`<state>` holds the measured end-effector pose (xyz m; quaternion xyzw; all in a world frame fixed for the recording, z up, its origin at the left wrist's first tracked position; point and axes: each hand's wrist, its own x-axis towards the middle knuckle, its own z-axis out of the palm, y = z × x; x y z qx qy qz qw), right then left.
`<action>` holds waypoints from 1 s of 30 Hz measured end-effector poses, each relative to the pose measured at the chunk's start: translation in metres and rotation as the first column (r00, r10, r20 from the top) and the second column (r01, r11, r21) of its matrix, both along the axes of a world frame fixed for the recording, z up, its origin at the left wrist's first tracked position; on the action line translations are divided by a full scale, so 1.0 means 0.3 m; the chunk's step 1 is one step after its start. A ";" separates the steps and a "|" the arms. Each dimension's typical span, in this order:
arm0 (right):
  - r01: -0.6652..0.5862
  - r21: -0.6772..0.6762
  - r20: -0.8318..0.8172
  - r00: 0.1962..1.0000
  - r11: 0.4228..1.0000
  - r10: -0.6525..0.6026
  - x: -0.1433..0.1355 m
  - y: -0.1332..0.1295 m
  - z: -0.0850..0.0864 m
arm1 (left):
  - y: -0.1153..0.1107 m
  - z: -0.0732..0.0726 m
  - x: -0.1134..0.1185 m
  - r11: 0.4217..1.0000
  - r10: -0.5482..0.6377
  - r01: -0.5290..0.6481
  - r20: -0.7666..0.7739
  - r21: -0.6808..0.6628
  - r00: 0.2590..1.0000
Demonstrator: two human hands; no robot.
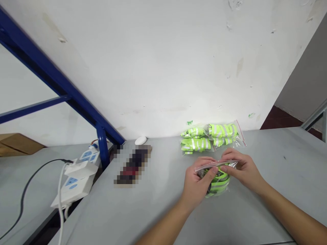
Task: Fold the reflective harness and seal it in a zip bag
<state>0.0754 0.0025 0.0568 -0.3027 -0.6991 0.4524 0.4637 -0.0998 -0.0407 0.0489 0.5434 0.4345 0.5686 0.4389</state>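
Note:
A clear zip bag (217,183) holds folded neon-yellow straps with silver reflective stripes. Its top edge is pinched between the thumb and fingers of my left hand (198,180), at the left part of the seal. My right hand (241,168) grips the same edge further right, with its thumb close to the left thumb. Both hands are closed on the bag just above the grey table (163,204). Whether the seal is fully pressed together, I cannot tell. Beyond the hands, several similar filled bags (196,143) lie against the wall.
To the left lie a pixelated dark object (133,166) and a white oval object (140,140). White power strips (79,180) with cables sit by a blue metal frame (102,146). A brown cardboard piece (20,144) is at the far left, and a white wall (158,68) rises behind.

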 end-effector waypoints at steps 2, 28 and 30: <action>0.010 -0.009 0.009 1.000 1.000 -0.009 -0.003 -0.007 0.009 | -0.002 0.002 0.001 1.000 0.004 -0.004 0.000 0.010 1.000; 0.059 -0.043 0.062 0.996 0.997 -0.056 0.004 -0.018 0.020 | -0.026 -0.005 0.007 0.996 -0.085 0.087 0.039 -0.038 0.996; 0.053 -0.049 0.074 0.996 0.997 -0.050 0.006 -0.016 0.025 | -0.025 -0.008 0.008 0.995 -0.087 0.089 0.041 -0.039 0.995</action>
